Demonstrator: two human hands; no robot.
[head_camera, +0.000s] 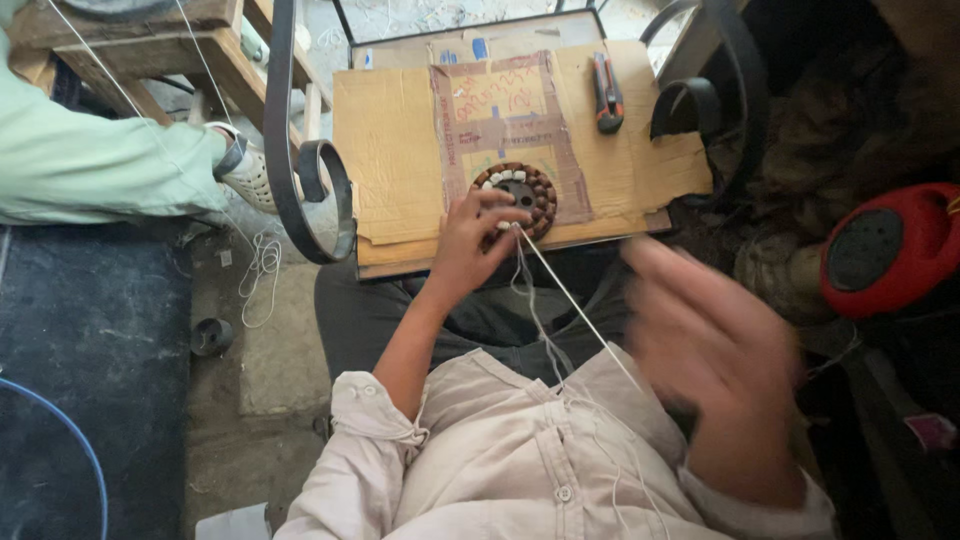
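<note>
1. the left hand (470, 240) rests on the near edge of a round motor stator (517, 198), fingers spread and curled over its rim, pinching at the winding where a white cord (570, 300) leaves it.
2. the stator lies flat on a cardboard sheet (400, 150) covering a small board across the person's lap; copper-brown coils ring its dark centre, with pale slot pieces along the upper left.
3. the cord runs taut from the stator down toward the right hand (715, 375); looser strands hang over the beige shirt.
4. the right hand is raised close to the camera and motion-blurred; whether it is clenched on the cord or released cannot be told.
5. an orange and black utility knife (606, 92) lies on the cardboard, well apart from the stator.
6. a co-worker's pale green sleeve (90, 160) reaches in at upper left; a red, round-faced object (885, 245) sits at right.
</note>
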